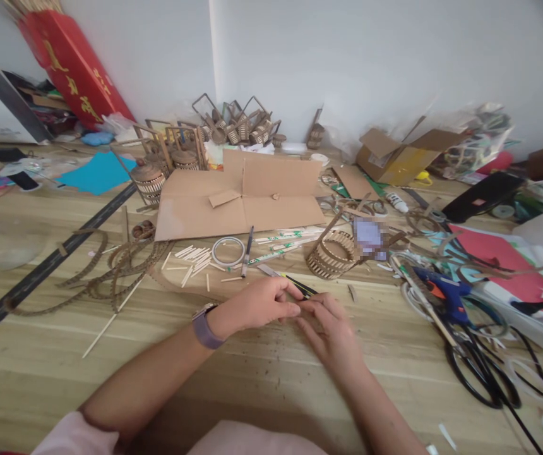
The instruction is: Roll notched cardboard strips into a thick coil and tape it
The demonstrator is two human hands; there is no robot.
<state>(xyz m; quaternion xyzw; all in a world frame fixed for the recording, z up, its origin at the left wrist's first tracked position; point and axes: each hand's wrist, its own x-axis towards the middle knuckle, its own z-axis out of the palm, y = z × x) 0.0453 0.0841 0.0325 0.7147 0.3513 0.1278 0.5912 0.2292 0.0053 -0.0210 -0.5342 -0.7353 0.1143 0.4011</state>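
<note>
My left hand (261,304), with a watch on a purple band (206,330) at its wrist, meets my right hand (332,327) over the table. Thumbs and fingertips of both are pinched close together. Whatever lies between them is too small or hidden to make out. Just beyond the fingertips lies a black and yellow tool with a flat blade (297,284), partly covered by my hands. A small round bamboo basket (331,256) with a tall handle stands past my right hand. Short wooden sticks (196,262), a roll of tape (228,251) and a pen (249,249) lie beyond my left hand.
Folded cardboard (196,202) lies mid-table, with finished small baskets (243,126) behind. Curled brown strips (110,272) spread at left. At right are a blue glue gun (446,291), black-handled scissors (475,373), cables and red paper (503,259). An open carton (399,161) stands at the back.
</note>
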